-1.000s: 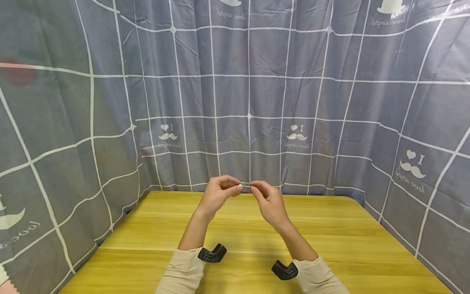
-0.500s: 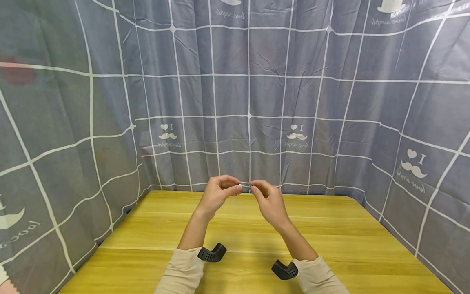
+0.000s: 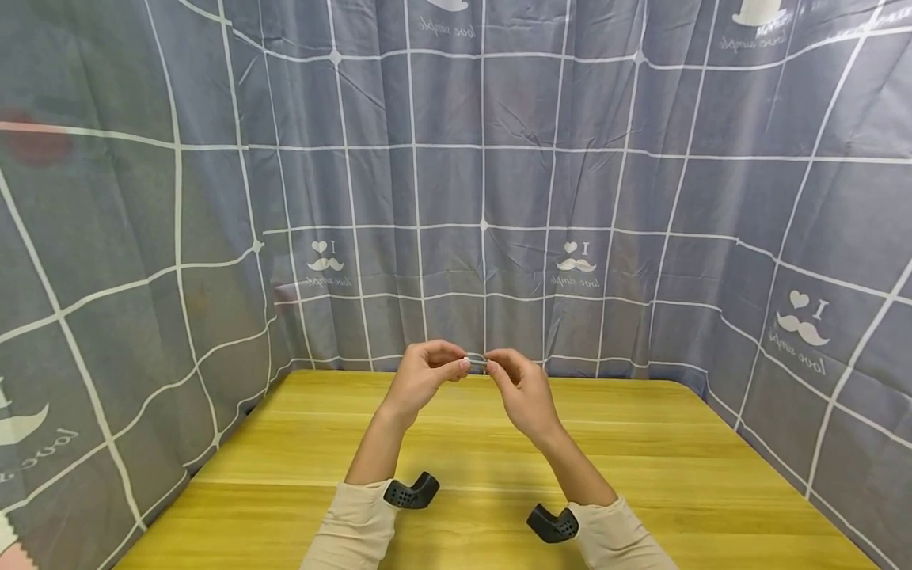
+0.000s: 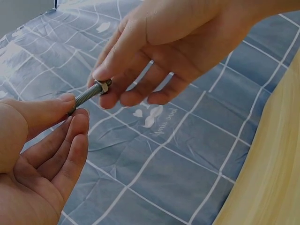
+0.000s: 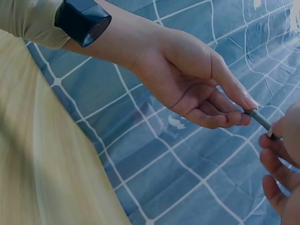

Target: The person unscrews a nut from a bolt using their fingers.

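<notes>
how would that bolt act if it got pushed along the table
The threaded bolt looks like grey metal, so it's probably stiff and heavy for its size. Being round, it would likely roll, though the wider nut near one end may make it veer.

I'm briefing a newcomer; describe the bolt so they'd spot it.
In the head view, find the far edge of the yellow table, where the left hand and right hand face each other. Between them runs the bolt, a thin grey rod. Its ridged metal thread sets it apart from both hands gripping it.
</notes>
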Demonstrator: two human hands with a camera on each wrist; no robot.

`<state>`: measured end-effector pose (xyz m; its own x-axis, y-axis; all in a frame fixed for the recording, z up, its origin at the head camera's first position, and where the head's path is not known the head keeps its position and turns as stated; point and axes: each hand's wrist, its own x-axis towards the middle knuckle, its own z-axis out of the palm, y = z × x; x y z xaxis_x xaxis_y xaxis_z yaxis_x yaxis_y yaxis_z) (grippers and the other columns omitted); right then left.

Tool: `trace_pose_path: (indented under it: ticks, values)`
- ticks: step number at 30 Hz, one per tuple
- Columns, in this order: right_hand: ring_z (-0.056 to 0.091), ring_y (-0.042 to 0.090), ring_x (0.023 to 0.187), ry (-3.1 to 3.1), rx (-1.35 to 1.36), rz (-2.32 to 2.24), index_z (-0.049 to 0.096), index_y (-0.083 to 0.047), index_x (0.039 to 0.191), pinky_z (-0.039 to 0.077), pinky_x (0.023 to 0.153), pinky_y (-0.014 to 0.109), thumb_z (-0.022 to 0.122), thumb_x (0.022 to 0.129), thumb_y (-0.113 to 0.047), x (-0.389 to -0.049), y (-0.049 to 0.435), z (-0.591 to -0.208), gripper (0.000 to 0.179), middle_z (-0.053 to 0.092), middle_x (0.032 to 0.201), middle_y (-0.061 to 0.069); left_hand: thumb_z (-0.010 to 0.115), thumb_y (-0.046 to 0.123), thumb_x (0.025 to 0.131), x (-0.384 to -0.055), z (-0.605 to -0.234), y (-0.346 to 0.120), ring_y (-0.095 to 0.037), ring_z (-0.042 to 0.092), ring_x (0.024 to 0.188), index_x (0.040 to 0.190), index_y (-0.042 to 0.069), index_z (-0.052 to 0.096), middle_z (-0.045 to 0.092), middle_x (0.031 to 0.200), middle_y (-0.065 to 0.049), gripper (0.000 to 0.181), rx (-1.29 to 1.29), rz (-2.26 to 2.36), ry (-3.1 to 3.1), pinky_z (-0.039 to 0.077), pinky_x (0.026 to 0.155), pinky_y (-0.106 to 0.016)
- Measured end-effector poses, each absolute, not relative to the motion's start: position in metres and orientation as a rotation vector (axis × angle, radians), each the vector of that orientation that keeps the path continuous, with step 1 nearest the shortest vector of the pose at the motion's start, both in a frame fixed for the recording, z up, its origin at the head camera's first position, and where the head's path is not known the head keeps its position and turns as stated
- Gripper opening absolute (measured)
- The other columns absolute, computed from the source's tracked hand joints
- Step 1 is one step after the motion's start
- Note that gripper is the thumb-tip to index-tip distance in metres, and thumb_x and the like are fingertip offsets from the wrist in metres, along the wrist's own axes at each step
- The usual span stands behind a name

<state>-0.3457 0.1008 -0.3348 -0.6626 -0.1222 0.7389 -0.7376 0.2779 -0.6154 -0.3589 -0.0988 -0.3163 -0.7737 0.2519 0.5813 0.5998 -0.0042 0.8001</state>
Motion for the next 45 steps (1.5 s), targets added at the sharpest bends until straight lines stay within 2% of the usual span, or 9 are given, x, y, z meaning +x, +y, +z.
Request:
trace_pose_path:
  ticks: [4, 9, 14, 18, 24, 30, 35, 39, 45]
  values:
    - [0.069, 0.027, 0.099, -1.978, 0.789, 1.395, 0.069, -0.003, 0.121, 0.058, 0.085, 0.046, 0.068, 0.101, -0.004, -0.3459, 0.1004, -0.333, 0.02, 0.071, 0.116, 0.013, 0.072, 0.005, 0.098, -0.3589, -0.3146, -0.0987, -0.042, 0.07, 0.093, 0.106, -0.011, 0.072, 0.075, 0.096, -0.015, 0.018, -0.891, -1.854, -2.005, 0.058, 0.084, -0.039]
    - [0.069, 0.028, 0.105, -2.03, 0.753, 1.432, 0.066, -0.004, 0.132, 0.057, 0.087, 0.048, 0.066, 0.104, -0.013, -0.3452, 0.1008, -0.3331, 0.029, 0.072, 0.12, 0.011, 0.073, 0.004, 0.097, -0.3581, -0.3132, -0.0988, -0.045, 0.069, 0.093, 0.104, -0.008, 0.073, 0.075, 0.094, -0.013, 0.014, -0.896, -1.861, -2.002, 0.058, 0.084, -0.038]
    - [0.071, 0.029, 0.1, -2.039, 0.775, 1.418, 0.071, -0.001, 0.122, 0.058, 0.086, 0.049, 0.062, 0.106, -0.011, -0.3451, 0.1016, -0.333, 0.021, 0.075, 0.107, 0.009, 0.073, 0.005, 0.097, -0.3585, -0.3135, -0.0992, -0.04, 0.07, 0.092, 0.103, -0.007, 0.074, 0.075, 0.093, -0.012, 0.013, -0.886, -1.862, -2.005, 0.058, 0.083, -0.038]
    - [0.07, 0.026, 0.099, -2.016, 0.789, 1.378, 0.07, -0.003, 0.124, 0.058, 0.084, 0.048, 0.068, 0.101, -0.007, -0.3456, 0.1013, -0.3319, 0.023, 0.073, 0.115, 0.008, 0.073, 0.005, 0.097, -0.3591, -0.3133, -0.0997, -0.034, 0.071, 0.089, 0.104, -0.008, 0.073, 0.075, 0.094, -0.013, 0.014, -0.885, -1.854, -2.007, 0.058, 0.083, -0.037]
    - [0.07, 0.025, 0.099, -2.027, 0.752, 1.392, 0.069, -0.002, 0.127, 0.058, 0.083, 0.044, 0.068, 0.102, -0.014, -0.3453, 0.101, -0.332, 0.028, 0.073, 0.115, 0.011, 0.073, 0.005, 0.097, -0.3596, -0.3131, -0.0995, -0.046, 0.069, 0.094, 0.106, -0.009, 0.073, 0.075, 0.094, -0.014, 0.016, -0.887, -1.859, -2.01, 0.058, 0.083, -0.037]
    - [0.071, 0.027, 0.099, -1.996, 0.779, 1.409, 0.071, 0.0, 0.121, 0.058, 0.085, 0.046, 0.069, 0.1, -0.005, -0.3474, 0.1015, -0.3327, 0.021, 0.073, 0.113, 0.013, 0.073, 0.005, 0.097, -0.3604, -0.3136, -0.0992, -0.053, 0.066, 0.096, 0.105, -0.008, 0.073, 0.075, 0.094, -0.013, 0.015, -0.886, -1.876, -2.011, 0.058, 0.083, -0.038]
    - [0.069, 0.027, 0.103, -2.022, 0.747, 1.435, 0.066, -0.002, 0.131, 0.057, 0.088, 0.047, 0.071, 0.1, -0.012, -0.3467, 0.1018, -0.3333, 0.033, 0.071, 0.12, 0.013, 0.073, 0.005, 0.097, -0.3598, -0.3132, -0.0986, -0.051, 0.067, 0.095, 0.103, -0.005, 0.074, 0.075, 0.093, -0.012, 0.011, -0.878, -1.876, -2.011, 0.058, 0.083, -0.039]
    - [0.071, 0.027, 0.098, -2.028, 0.733, 1.417, 0.072, -0.001, 0.123, 0.058, 0.085, 0.046, 0.067, 0.103, -0.013, -0.3472, 0.1026, -0.3338, 0.024, 0.074, 0.111, 0.011, 0.073, 0.004, 0.097, -0.3598, -0.3133, -0.0981, -0.054, 0.065, 0.096, 0.104, -0.008, 0.073, 0.075, 0.093, -0.013, 0.015, -0.885, -1.877, -2.012, 0.058, 0.083, -0.039]
    - [0.07, 0.025, 0.096, -2.006, 0.756, 1.403, 0.069, -0.004, 0.125, 0.058, 0.083, 0.044, 0.072, 0.099, -0.006, -0.3476, 0.1027, -0.3336, 0.027, 0.072, 0.116, 0.014, 0.073, 0.005, 0.097, -0.3601, -0.3142, -0.0983, -0.042, 0.07, 0.092, 0.104, -0.007, 0.073, 0.075, 0.094, -0.012, 0.014, -0.88, -1.865, -2.014, 0.059, 0.083, -0.039]
